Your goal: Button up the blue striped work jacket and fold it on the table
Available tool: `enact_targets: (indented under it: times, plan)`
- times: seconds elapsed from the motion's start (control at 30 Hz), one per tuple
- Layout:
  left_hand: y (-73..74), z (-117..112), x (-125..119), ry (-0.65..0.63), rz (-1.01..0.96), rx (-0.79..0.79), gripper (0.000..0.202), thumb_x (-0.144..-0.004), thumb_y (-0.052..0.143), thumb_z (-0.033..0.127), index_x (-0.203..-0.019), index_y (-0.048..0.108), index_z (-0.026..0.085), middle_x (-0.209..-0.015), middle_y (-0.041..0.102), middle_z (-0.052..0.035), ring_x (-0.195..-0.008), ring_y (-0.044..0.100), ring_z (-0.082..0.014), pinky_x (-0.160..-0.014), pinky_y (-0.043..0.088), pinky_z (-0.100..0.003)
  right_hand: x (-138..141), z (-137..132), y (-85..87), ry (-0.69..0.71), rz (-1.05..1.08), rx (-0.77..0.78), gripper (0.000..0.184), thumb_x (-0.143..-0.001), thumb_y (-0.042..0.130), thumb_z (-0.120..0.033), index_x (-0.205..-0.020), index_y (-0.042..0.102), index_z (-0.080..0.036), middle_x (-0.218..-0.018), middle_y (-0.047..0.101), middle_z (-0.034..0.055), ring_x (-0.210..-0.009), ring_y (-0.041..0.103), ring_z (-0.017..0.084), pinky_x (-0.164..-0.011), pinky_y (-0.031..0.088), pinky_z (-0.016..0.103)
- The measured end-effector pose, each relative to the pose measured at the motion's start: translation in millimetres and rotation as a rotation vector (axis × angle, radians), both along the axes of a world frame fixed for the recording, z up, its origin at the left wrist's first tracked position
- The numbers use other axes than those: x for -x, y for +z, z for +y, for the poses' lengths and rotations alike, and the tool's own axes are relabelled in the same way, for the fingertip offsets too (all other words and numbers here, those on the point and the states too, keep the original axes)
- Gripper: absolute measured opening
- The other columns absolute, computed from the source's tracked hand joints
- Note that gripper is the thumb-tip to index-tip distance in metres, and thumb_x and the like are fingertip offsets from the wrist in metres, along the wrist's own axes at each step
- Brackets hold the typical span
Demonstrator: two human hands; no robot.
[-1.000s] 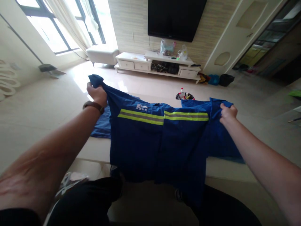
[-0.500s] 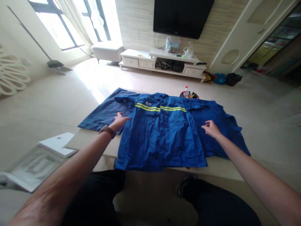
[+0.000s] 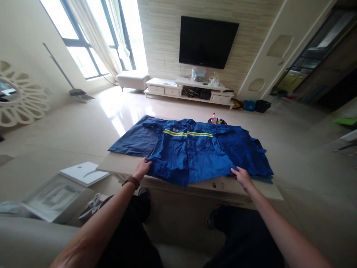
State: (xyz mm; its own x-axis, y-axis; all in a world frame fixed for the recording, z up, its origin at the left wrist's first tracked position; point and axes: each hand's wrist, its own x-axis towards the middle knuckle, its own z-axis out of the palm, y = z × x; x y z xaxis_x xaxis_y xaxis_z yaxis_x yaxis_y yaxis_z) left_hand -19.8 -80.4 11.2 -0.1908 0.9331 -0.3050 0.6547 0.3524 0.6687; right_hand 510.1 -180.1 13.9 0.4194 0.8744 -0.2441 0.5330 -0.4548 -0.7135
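Note:
A blue work jacket (image 3: 173, 156) with yellow reflective stripes lies front up on a low, pale table (image 3: 111, 163), collar at the far side. My left hand (image 3: 142, 168) pinches its lower left corner. At the lower right corner, my right hand (image 3: 242, 177) grips the hem between thumb and fingers. The hem is lifted at both corners and sags in the middle. Under the jacket spreads more blue cloth, a duller blue piece (image 3: 134, 137) on the left and a darker blue piece (image 3: 240, 149) on the right.
A white box (image 3: 83, 173) and a clear-lidded bin (image 3: 55, 197) stand left of the table. Beyond the far edge is a waste bin (image 3: 220, 121) with a bottle in it. A white TV cabinet (image 3: 164, 89) lines the far wall. My legs are close to the near edge.
Both hands have come down from beside the jacket to its lower corners and taken hold of them. The hem has risen off the table. My view has tilted up.

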Motion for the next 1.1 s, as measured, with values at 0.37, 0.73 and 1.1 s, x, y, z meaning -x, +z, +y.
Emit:
enact_targets:
  times: [0.37,0.73,1.1]
  plan:
    - [-12.7,-23,7,-0.09,0.327,-0.064,0.05,-0.082,0.063,0.029,-0.128,0.053,0.014,-0.13,0.06,-0.0225,-0.125,0.058,-0.0366,-0.099,0.048,-0.043,6,-44,-14.3,0.142,-0.29,0.096,0.006,-0.07,0.07,-0.019,-0.071,0.064,-0.02,-0.082,0.069,0.0078,-0.089,0.069,0.027,-0.082,0.052,0.036]
    - [-25.7,-37,-115,-0.937,0.281,-0.135,0.083,-0.065,0.084,0.037,-0.14,0.05,0.03,-0.147,0.048,-0.015,-0.136,0.046,-0.0381,-0.103,0.047,-0.054,141,5,1.2,0.612,-0.529,-0.185,0.042,-0.08,0.076,-0.027,-0.12,0.062,-0.025,-0.138,0.052,0.0111,-0.133,0.047,0.033,-0.108,0.044,0.051]
    - [-20.6,-28,-135,-1.105,0.406,-0.119,0.072,-0.073,0.065,0.019,-0.143,0.049,0.026,-0.142,0.05,-0.0169,-0.13,0.047,-0.0377,-0.101,0.048,-0.054,182,42,-25.0,0.919,-0.403,0.099,0.085,-0.065,0.091,-0.034,-0.141,0.052,-0.032,-0.149,0.043,0.0116,-0.137,0.04,0.037,-0.106,0.045,0.057]
